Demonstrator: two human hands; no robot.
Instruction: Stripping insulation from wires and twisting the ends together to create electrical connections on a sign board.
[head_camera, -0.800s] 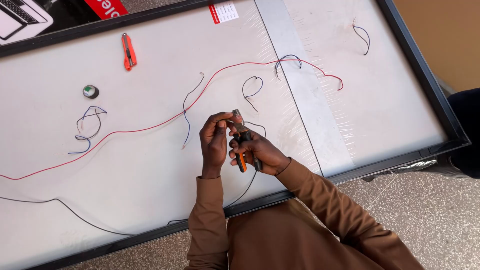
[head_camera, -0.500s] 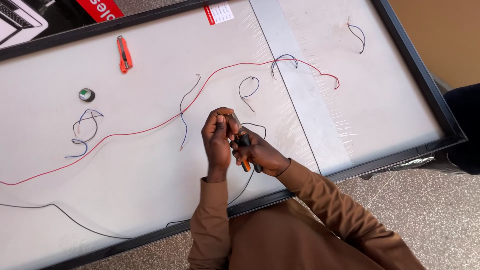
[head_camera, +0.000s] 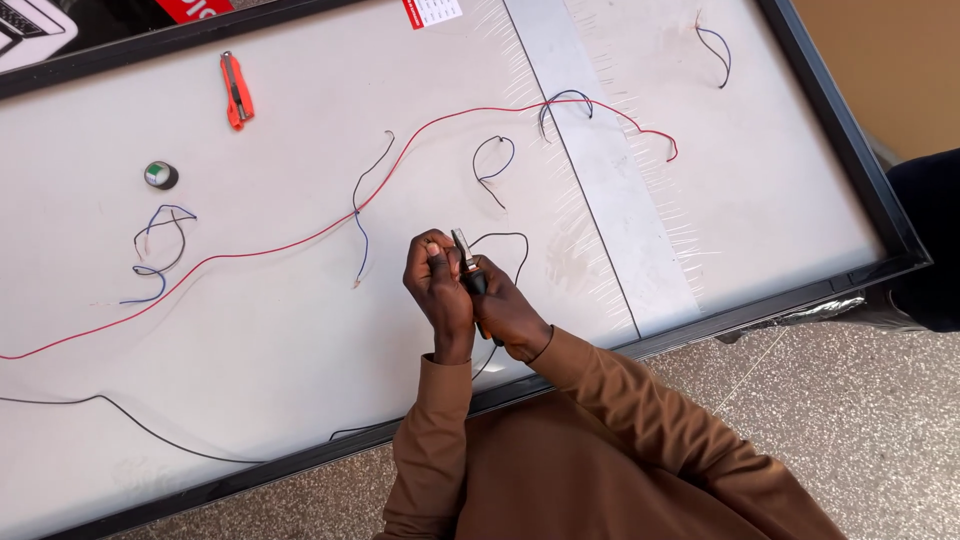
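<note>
Both hands together over the near-centre of the white counter (head_camera: 250, 400), close to its front edge. Right hand (head_camera: 510, 315) has its fingers wrapped around a small hand tool (head_camera: 466, 262) with dark and orange grips, metal tip sticking up above the fist. Left hand (head_camera: 438, 290) fingers are pinched narrow right at that tip, touching the tool; the black wire (head_camera: 500, 238) loops out from the same spot and arcs right, then drops behind the right hand — can't tell exactly where the wire end sits between the fingers. Long red wire (head_camera: 290, 243) runs across the counter from far left up to the grey strip (head_camera: 600, 170), passing above the hands, not touching them. Blue-and-black wire scrap (head_camera: 360, 215) just left of the hands. Further left: loose tangle of blue and black wire (head_camera: 160, 240), small tape roll (head_camera: 160, 175), orange utility knife (head_camera: 235, 90) near the back edge. Short black loop (head_camera: 492, 165) above the hands.
</note>
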